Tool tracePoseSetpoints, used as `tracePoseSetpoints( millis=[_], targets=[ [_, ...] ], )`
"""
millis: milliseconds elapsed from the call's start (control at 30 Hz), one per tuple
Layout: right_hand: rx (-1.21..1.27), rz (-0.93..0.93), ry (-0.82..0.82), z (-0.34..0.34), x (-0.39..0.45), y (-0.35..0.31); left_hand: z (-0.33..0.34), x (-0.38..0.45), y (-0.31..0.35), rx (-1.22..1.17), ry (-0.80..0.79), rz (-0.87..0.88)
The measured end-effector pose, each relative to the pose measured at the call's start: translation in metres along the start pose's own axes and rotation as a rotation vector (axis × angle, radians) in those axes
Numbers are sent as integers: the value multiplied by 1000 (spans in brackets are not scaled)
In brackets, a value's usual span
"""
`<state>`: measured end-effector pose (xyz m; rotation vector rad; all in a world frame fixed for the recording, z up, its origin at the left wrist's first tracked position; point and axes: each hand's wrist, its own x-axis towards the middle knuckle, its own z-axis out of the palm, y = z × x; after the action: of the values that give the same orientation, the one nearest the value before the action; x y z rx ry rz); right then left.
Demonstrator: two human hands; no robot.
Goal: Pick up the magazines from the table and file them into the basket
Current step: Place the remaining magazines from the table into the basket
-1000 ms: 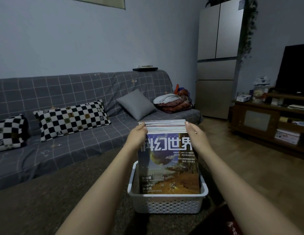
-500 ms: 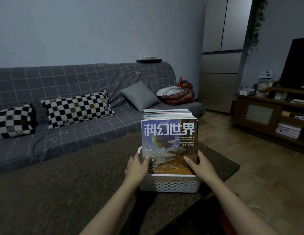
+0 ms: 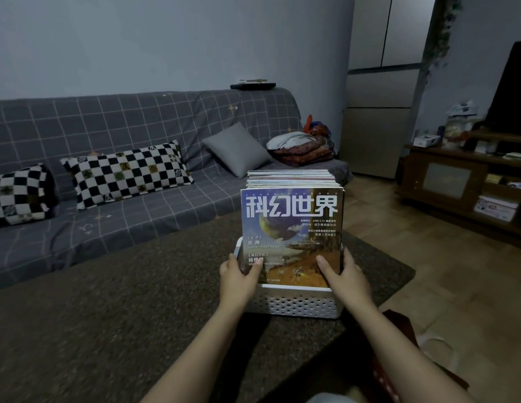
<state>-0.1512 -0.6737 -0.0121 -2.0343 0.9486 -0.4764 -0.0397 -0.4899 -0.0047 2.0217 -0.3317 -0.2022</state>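
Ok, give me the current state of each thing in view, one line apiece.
magazines: upright as one stack in the basket, covers facing the camera.
basket: on the table, filled.
left hand: gripping the stack's lower left edge.
right hand: gripping its lower right edge.
table: carries the basket.

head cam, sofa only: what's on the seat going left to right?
Small checkered pillow → long checkered pillow → grey cushion → pile of folded cloth at the sofa's right end.
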Motion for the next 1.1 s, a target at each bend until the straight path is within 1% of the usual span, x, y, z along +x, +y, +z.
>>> tracePoseSetpoints(
  millis=[200,433,600,633,767,933,1100],
  targets=[
    [-43,69,72,7,-2,-8,-3,17,5,48,-52,13],
    [-33,125,163,13,-1,-11,0,40,14,110,-132,55],
    [-122,109,195,15,13,-13,9,65,12,97,-152,62],
    [-133,99,192,15,19,-12,13,74,7,83,-146,56],
    [-148,29,149,15,55,-13,10,84,23,30,-154,17],
    [-138,-59,19,23,121,-19,15,121,14,-8,-94,11],
    [-56,-148,-101,37,190,-37,28,162,6,-25,81,7]
  ],
)
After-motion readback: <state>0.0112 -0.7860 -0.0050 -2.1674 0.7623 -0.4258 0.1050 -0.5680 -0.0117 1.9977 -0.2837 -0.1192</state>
